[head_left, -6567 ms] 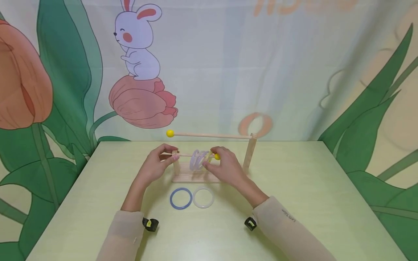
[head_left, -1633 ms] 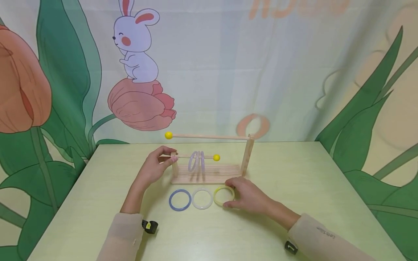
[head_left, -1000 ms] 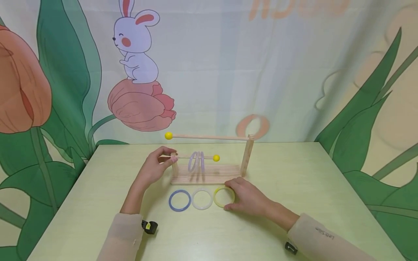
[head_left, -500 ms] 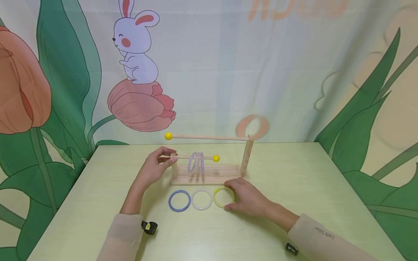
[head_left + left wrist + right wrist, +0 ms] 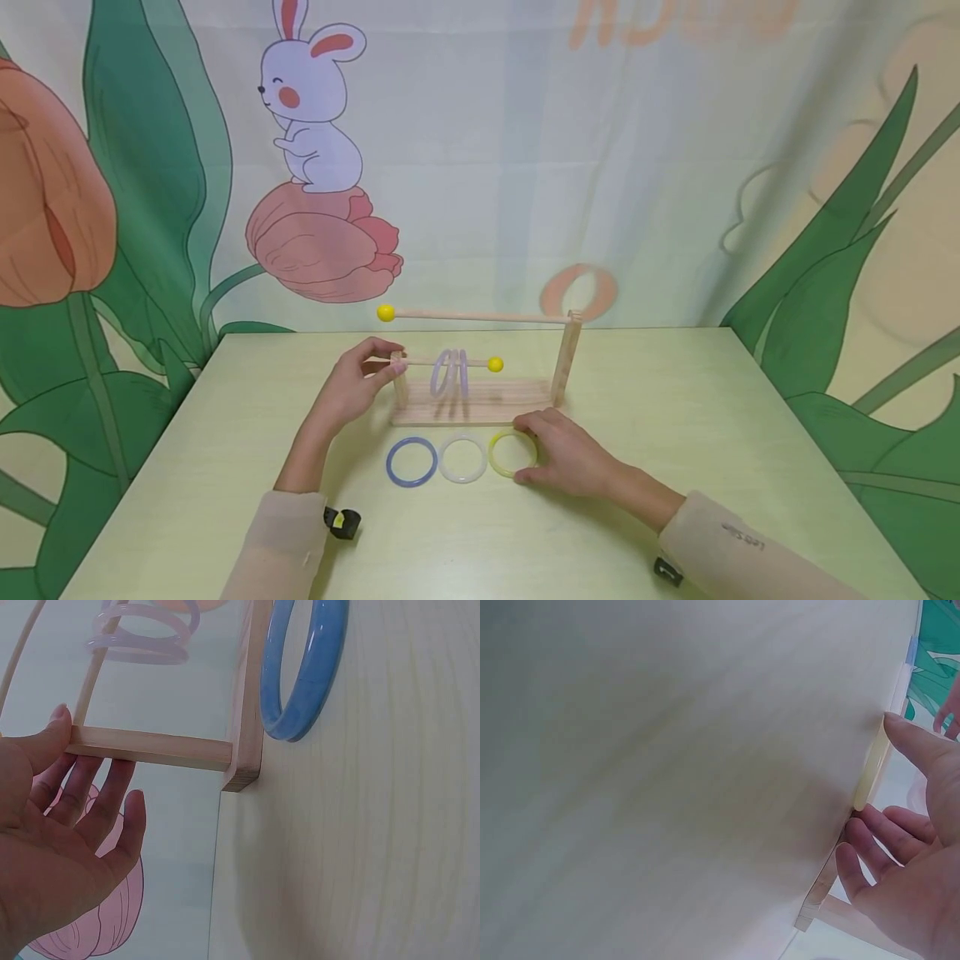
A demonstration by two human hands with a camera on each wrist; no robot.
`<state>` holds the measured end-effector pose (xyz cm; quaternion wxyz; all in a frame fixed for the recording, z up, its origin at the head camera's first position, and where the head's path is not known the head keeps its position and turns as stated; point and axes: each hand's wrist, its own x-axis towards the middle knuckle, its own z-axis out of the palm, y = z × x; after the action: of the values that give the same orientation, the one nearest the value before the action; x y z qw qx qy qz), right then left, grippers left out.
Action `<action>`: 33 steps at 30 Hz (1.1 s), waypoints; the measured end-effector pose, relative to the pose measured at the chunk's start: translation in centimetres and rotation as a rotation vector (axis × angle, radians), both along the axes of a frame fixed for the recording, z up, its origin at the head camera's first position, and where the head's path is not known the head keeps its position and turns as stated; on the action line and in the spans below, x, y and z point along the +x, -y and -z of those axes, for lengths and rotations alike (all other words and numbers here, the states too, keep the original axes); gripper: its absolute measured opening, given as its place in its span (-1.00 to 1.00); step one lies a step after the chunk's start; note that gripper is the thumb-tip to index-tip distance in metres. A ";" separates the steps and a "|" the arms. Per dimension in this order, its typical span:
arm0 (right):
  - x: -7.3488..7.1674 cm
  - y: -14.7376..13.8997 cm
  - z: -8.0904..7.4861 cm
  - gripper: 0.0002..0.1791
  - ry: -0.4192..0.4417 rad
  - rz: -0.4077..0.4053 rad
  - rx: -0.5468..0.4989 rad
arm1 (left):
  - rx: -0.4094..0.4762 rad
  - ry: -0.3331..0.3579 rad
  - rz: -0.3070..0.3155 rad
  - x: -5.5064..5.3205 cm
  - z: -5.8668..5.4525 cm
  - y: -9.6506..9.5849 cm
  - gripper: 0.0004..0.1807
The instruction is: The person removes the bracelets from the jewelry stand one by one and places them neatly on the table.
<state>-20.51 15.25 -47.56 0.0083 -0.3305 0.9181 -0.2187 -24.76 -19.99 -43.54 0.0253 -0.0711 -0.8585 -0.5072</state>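
Observation:
My left hand (image 5: 352, 387) pinches the top of the short post (image 5: 150, 746) of a wooden rack (image 5: 517, 408), thumb in front and fingers behind. From that post a short peg (image 5: 482, 363) with a yellow ball end runs right, carrying several pale purple and whitish rings (image 5: 464, 375). In front of the rack, my right hand (image 5: 573, 457) holds a yellow ring (image 5: 491, 458) flat on the table, thumb at its near edge and fingers at its far edge. To the left of it lie a clear white ring (image 5: 462, 482) and a blue ring (image 5: 411, 485) in a row.
A longer rod (image 5: 480, 317) with a yellow ball (image 5: 386, 313) reaches left from the rack's tall right post (image 5: 567, 362), bearing no rings. The pale table (image 5: 675, 400) ends at a printed curtain (image 5: 465, 150). Black wrist cameras (image 5: 345, 523) hang at both sleeves.
Earlier my right hand was at the short peg's ball end with the yellow ring; it has since brought that ring down beside the white one. My left hand keeps its grip on the post.

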 end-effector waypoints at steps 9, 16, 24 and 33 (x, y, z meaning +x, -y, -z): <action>-0.2 -0.2 -0.5 -0.18 0.025 -0.018 0.052 | 0.003 0.000 0.006 -0.1 -0.2 0.1 -0.61; -0.5 -0.4 -1.1 -0.21 0.031 -0.038 0.066 | -0.012 0.003 -0.002 0.0 -0.1 0.1 -0.60; -0.6 0.0 -3.5 -0.34 -0.038 -0.052 -0.040 | -0.006 -0.004 0.014 -0.2 0.1 0.1 -0.60; -1.5 1.4 -5.6 -0.45 -0.141 -0.054 -0.172 | -0.009 -0.011 0.013 0.0 0.0 0.0 -0.60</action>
<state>-21.98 13.81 -41.99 -0.0790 -0.3690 0.8851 -0.2724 -24.78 -20.01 -43.54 0.0262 -0.0794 -0.8603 -0.5029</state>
